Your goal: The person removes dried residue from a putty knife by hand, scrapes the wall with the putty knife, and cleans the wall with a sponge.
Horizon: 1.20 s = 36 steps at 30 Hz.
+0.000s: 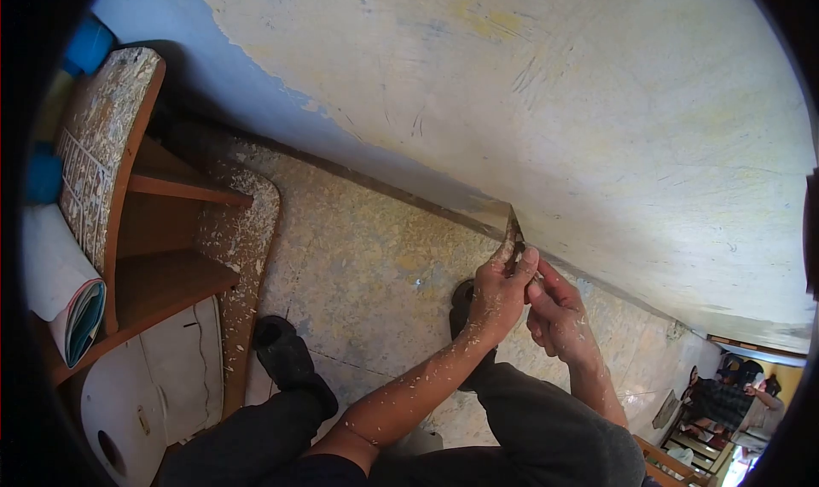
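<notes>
Close to the foot of the wall (546,103), both hands meet on a thin dark scraper-like tool (514,229). My left hand (499,295) is wrapped round it, with the thumb and a finger along it. Its tip points up against the lower wall. My right hand (559,316) is closed just beside the left, fingertips pinched at the tool's lower end; what exactly they pinch is too small to tell. Pale flakes stick to both hands and forearms. The wall is scraped to a pale surface, with blue paint at the left.
A brown wooden shelf unit (171,274) covered in flakes stands at the left, with a rolled magazine (64,282) and blue objects (88,43). Flakes litter the floor (341,274). My legs and dark shoes are below. Other people (742,393) are at far right.
</notes>
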Available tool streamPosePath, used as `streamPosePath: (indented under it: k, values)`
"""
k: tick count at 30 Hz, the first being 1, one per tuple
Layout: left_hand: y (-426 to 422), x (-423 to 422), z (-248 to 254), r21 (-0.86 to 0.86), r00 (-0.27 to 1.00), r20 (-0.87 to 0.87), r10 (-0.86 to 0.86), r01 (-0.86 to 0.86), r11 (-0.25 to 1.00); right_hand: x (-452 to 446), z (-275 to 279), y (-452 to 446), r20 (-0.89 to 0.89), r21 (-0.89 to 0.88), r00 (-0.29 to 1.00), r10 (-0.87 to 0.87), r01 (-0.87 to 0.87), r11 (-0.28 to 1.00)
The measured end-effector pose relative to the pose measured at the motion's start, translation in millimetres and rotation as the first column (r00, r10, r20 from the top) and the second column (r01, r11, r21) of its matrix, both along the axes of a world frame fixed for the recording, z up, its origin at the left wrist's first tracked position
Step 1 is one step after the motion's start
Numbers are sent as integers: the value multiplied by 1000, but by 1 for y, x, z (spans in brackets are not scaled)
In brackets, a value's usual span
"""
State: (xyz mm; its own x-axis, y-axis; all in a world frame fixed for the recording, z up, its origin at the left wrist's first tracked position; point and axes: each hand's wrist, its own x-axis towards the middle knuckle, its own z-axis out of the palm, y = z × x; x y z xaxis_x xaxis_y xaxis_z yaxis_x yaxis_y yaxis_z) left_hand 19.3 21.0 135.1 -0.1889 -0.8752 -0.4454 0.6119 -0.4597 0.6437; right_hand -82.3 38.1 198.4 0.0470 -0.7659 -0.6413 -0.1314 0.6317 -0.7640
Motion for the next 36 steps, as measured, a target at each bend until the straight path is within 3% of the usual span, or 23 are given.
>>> streamPosePath:
  k: [6,9,15,19,21,25,27,30,32,34,36]
  values:
    - [-2,-4,-7,120,995,-94,35,-24,992,10,3,-18,-114,53,992,56,-50,997]
    - [-8,3,-2,204,970,-177,169,-132,970,19,0,-23,-139,38,985,98,-94,995]
    - [-12,-1,-6,150,979,-171,110,-84,985,14,5,-16,-205,39,979,22,-14,999]
    - [-7,5,9,211,956,-219,193,-147,966,25,5,-10,-176,-24,984,33,-38,999]
    - [-5,11,0,176,958,-264,110,-64,982,26,12,-12,-173,3,983,68,-68,998]
    - [-6,1,8,138,963,-192,191,-166,976,22,10,-17,-180,8,977,113,-114,993]
    - [-4,-1,7,134,987,-92,128,-116,984,14,1,-15,-156,15,983,91,-90,996]
    - [-2,-13,-2,191,978,-165,127,-94,977,2,-12,-10,-128,42,991,37,-32,999]
    - [0,-18,-14,188,979,-161,125,-94,978,1,-15,-13,-140,59,990,7,1,998]
    - [0,-23,-21,164,986,-40,160,-151,975,8,-15,-17,-164,61,986,22,-12,998]
    - [-4,-18,-27,210,972,-78,221,-201,957,12,-34,-20,-145,63,989,41,-32,997]
